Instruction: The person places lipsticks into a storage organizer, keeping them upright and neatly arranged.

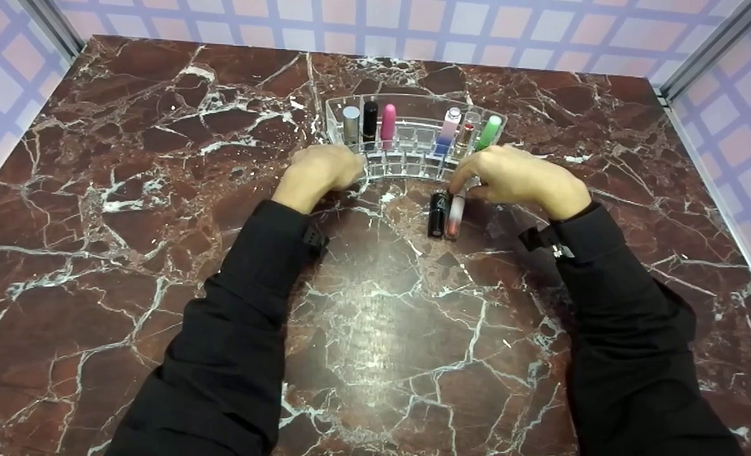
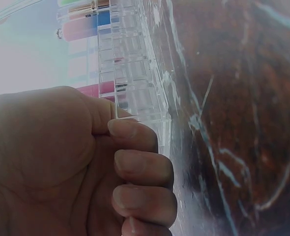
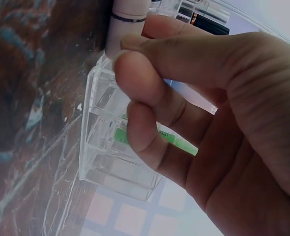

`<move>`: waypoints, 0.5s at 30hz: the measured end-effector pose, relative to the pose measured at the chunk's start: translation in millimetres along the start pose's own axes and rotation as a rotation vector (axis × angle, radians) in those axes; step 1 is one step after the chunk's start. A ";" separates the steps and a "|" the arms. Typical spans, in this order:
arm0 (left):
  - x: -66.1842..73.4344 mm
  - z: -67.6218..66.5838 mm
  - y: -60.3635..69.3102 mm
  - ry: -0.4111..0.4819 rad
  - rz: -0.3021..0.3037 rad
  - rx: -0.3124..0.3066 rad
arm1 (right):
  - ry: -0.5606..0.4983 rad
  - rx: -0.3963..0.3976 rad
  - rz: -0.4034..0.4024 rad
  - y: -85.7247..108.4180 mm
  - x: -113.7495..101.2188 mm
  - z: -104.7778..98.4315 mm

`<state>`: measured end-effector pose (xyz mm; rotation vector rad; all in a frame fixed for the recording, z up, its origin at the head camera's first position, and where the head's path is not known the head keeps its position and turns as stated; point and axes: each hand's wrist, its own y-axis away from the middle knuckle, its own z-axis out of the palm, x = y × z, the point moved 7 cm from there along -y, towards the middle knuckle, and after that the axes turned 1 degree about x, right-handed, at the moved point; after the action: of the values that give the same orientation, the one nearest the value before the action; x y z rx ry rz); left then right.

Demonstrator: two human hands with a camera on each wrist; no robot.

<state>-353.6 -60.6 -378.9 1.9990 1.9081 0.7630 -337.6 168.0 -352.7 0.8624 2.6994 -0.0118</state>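
A clear tiered lipstick rack (image 1: 407, 171) stands toward the back of the table. My left hand (image 1: 324, 168) grips the rack's left front end, fingers curled, thumb and forefinger at its corner (image 2: 145, 118). At the rack's front right, my right hand (image 1: 518, 177) pinches the upper end of a pale pink lip gloss tube (image 1: 455, 218) between thumb and forefinger. The tube's pale cap (image 3: 128, 24) shows beside the thumb tip in the right wrist view; the other fingers bend loosely. Right beside the tube is a black lipstick (image 1: 437, 215).
In the rack's back row stand a silver tube (image 1: 350, 123), a black tube (image 1: 370, 120), a pink tube (image 1: 388, 120), a pink-and-blue tube (image 1: 449, 130), a gold tube with red (image 1: 465, 136) and a green tube (image 1: 490, 130). The marbled table (image 1: 375, 329) meets checked panels (image 1: 350, 28) behind.
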 end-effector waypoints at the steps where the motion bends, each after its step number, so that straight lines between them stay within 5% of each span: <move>1: -0.1 0.1 0.0 0.003 -0.001 -0.002 | -0.001 -0.007 0.007 0.0 0.7 0.6; 15: -0.3 0.1 0.8 0.004 -0.002 0.007 | -0.013 -0.075 0.001 -0.2 0.8 6.6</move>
<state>-352.9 -60.9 -378.7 2.0005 1.9171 0.7618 -336.4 167.7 -359.2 0.8388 2.6690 0.0838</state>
